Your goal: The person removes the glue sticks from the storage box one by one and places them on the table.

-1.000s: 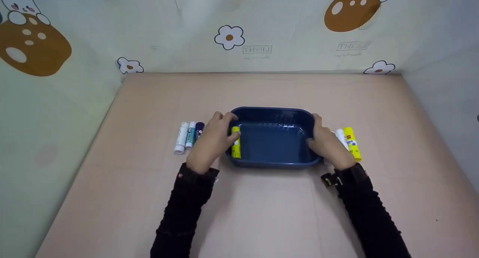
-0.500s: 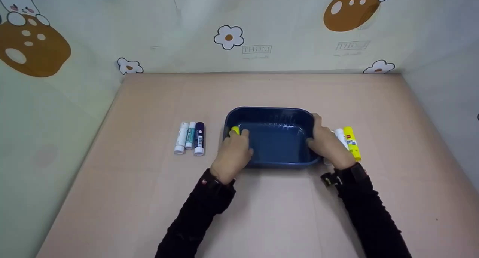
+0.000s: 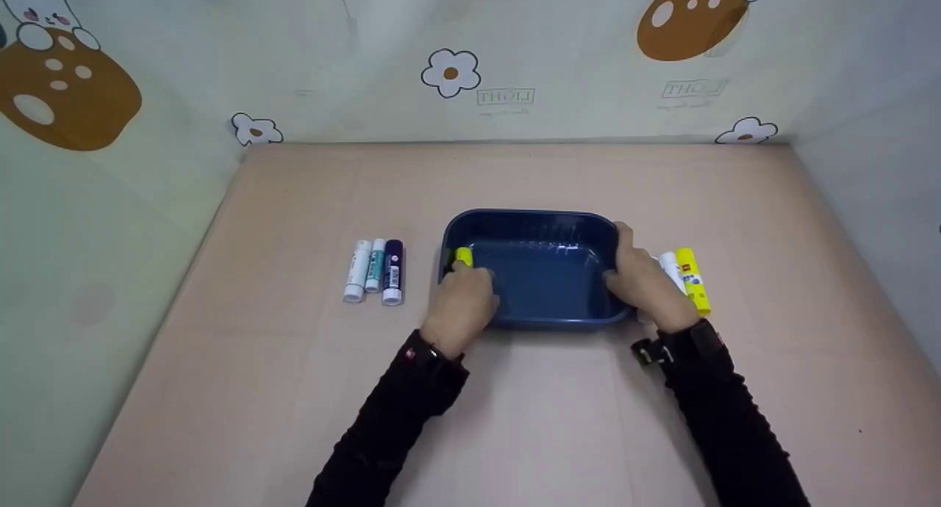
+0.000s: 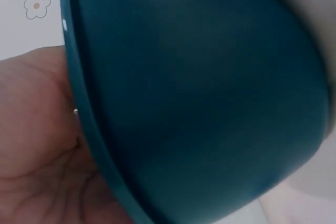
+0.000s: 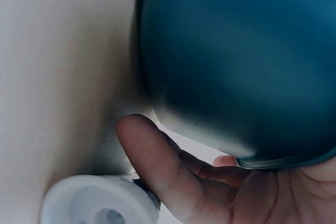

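A dark blue rectangular tray stands on the table. Inside it, along its left wall, lies a yellow glue stick, whose upper end shows beyond my fingers. My left hand reaches over the tray's near left rim, its fingers curled down on that stick and hiding the rest of it. In the left wrist view the tray's outer wall blocks the fingertips. My right hand grips the tray's right end, thumb on the inside. The right wrist view shows its fingers outside, below the rim.
Left of the tray lie a white glue stick, a green-and-white one and a dark purple one. Right of it lie a white stick, partly behind my right hand, and another yellow one. A patterned wall covering rises behind.
My left hand has left the tray's left rim and moved right and nearer, over the yellow glue stick, where its fingers have curled in. The right hand and the tray have stayed put.
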